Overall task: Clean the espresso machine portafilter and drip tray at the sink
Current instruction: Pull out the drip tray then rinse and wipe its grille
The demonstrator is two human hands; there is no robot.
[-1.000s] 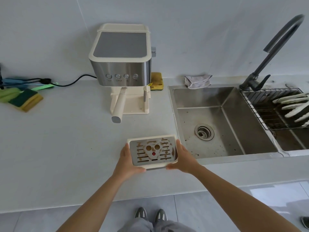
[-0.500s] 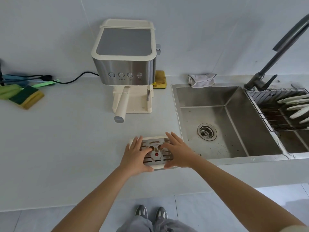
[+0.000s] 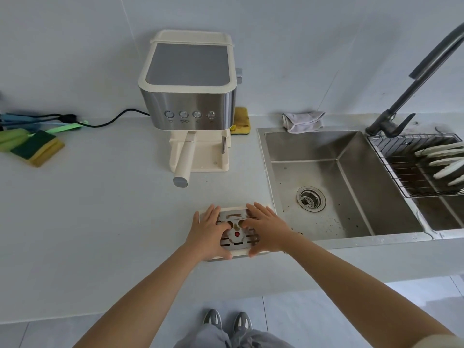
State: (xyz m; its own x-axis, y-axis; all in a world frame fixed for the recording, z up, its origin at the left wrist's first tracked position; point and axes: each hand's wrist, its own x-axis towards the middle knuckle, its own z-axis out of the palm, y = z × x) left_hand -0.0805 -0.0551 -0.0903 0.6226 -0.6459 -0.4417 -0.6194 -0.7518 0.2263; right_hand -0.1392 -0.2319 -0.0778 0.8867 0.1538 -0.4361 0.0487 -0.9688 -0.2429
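Both arms reach forward. The left hand (image 3: 209, 233) and right hand (image 3: 266, 232) lie flat on the drip tray (image 3: 237, 243), fingers straight and spread, thumbs at its near edge. Each grip is loose, not clenched. The drip tray sits on the bench (image 3: 100, 209), just beside the sink (image 3: 351, 172). White plates (image 3: 442, 151) stand in the wire rack (image 3: 399, 172).
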